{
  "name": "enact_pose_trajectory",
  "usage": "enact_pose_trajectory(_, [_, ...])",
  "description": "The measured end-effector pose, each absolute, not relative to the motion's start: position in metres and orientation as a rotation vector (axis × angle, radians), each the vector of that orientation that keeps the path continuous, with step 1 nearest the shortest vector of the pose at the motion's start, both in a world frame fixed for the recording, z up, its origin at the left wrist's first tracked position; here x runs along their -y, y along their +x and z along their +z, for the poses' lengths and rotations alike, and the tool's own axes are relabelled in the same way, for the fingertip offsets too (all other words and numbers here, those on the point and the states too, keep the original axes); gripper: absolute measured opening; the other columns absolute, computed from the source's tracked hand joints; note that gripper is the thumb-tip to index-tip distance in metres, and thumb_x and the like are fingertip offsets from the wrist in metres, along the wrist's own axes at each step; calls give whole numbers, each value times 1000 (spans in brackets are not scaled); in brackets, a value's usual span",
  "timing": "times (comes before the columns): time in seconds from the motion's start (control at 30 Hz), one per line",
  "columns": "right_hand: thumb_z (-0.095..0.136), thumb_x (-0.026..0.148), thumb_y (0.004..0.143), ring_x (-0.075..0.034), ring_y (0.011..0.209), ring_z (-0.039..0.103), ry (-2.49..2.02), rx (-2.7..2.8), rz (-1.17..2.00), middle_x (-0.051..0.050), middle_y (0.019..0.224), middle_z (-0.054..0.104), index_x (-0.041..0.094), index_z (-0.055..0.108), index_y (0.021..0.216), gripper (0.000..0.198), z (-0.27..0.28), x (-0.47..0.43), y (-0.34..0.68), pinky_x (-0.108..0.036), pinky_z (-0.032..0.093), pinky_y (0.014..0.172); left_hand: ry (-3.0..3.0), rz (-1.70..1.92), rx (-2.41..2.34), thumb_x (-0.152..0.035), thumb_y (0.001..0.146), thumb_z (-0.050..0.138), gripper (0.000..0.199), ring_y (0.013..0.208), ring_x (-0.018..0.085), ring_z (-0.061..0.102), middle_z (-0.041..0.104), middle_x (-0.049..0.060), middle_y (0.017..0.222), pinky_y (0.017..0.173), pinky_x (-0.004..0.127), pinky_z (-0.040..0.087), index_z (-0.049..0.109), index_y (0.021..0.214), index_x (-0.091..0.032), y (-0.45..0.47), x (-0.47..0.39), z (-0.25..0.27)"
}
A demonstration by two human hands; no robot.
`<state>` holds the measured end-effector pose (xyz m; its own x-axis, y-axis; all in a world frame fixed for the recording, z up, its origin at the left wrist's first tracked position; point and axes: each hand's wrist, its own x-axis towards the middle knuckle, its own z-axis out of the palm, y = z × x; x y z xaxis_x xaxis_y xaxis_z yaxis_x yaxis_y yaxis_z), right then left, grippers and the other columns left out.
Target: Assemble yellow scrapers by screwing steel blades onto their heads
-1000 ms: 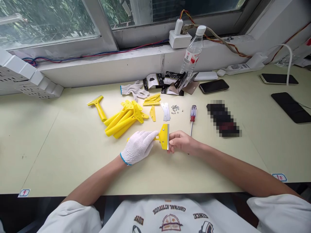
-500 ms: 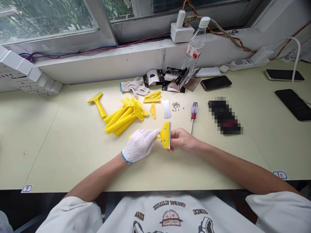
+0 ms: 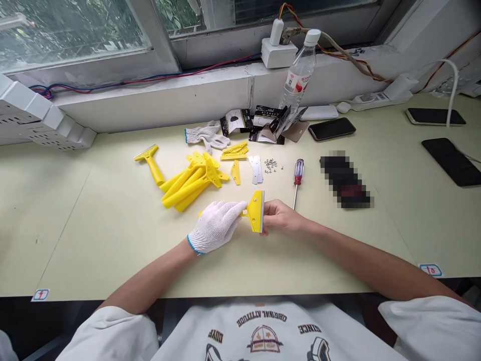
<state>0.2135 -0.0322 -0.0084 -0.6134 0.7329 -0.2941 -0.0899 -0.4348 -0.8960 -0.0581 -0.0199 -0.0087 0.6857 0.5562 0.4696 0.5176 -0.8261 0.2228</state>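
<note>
My left hand, in a white knitted glove with a blue cuff, is closed round the handle of a yellow scraper. The scraper's head points right, a metal blade along its edge and a screw near its top. My bare right hand is closed at the blade side, its fingertips partly hidden behind the head. Beyond the hands lie a pile of yellow scraper handles, yellow blade covers, metal blades and several small screws or nuts. A screwdriver rests beyond my right hand.
Another scraper lies left of the pile. At the back are a loose glove, black packaging cards and a water bottle. Phones and a blurred-out dark item occupy the right side.
The camera view has shifted slightly. Both hands keep nearly the same place and hold on the scraper.
</note>
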Motion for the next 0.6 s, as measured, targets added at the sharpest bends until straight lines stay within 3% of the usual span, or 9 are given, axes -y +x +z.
enact_pose_trajectory(0.6, [84, 36, 89, -14, 61, 67, -877, 1275, 2088, -3, 76, 78, 15, 83, 93, 21, -18, 32, 214, -27, 54, 61, 2793, 820, -874, -22, 112, 50, 48, 103, 26, 79, 80, 12, 129, 86, 42, 61, 50, 160, -24, -59, 20, -9])
